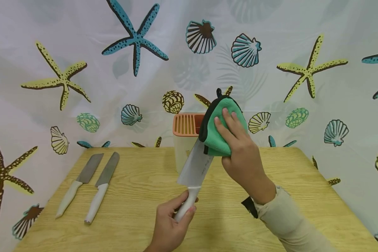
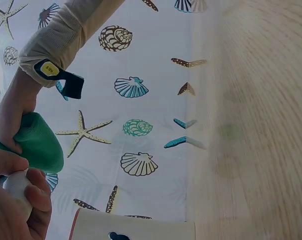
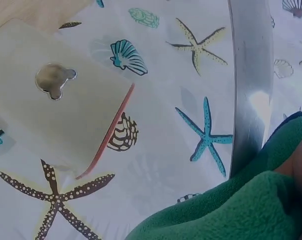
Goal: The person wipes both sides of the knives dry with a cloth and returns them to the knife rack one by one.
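Observation:
My left hand [image 1: 173, 220] grips the white handle [image 1: 187, 203] of a wide-bladed knife, whose blade [image 1: 196, 164] slants up to the right. Over the blade's upper end lies a green cloth [image 1: 222, 140] with a black edge. My right hand [image 1: 242, 157] holds this cloth around the blade, its fingers [image 1: 228, 122] laid along the fabric. In the right wrist view the shiny blade [image 3: 251, 80] runs down into the cloth [image 3: 241, 205]. The left wrist view has my left fingers [image 2: 37, 192] curled round the handle [image 2: 18, 192].
Two knives with white handles, one [image 1: 82, 182] beside another [image 1: 103, 185], lie on the left of the wooden table [image 1: 138, 196]. A cream holder [image 1: 179, 150] with an orange slotted top stands behind the held knife. A patterned curtain [image 1: 163, 21] hangs behind the table.

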Motion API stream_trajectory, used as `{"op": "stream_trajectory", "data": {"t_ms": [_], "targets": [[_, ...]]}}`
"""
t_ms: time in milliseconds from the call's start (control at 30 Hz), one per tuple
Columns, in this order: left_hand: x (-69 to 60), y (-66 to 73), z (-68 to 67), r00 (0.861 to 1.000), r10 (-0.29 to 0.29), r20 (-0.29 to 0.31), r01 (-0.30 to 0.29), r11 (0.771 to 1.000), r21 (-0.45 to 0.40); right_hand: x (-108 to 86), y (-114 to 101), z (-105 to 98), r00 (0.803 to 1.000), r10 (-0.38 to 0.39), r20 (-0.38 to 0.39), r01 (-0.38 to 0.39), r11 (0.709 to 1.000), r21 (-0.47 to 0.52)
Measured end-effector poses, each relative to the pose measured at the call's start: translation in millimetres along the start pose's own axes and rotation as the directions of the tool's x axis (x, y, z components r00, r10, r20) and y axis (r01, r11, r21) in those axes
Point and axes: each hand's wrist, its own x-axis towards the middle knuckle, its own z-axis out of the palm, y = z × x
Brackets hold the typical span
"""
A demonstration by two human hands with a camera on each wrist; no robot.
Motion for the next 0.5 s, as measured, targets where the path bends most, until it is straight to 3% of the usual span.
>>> {"op": "stream_trajectory", "data": {"t_ms": [100,300,400,500], "targets": [[-0.4,0.2,0.5,1.000,-0.024,0.002,0.024,1.000,-0.003,-4.1,0,3,1.000,-0.024,-0.010,0.024,1.000,-0.020],[5.4,2.3,-0.9,0.995,-0.100,-0.020,0.100,0.995,0.012,-34.1,-22,22,0.987,-0.162,0.017,0.163,0.984,-0.076],[7.8,-0.3,-3.9,0.998,-0.063,-0.023,0.063,0.998,0.019,-47.9,-38,27,0.977,-0.202,0.072,0.206,0.976,-0.063],[9.1,-3.6,-7.6,1.000,0.023,-0.016,-0.023,0.999,0.027,-59.5,-52,26,0.967,-0.218,0.135,0.226,0.973,-0.040]]}}
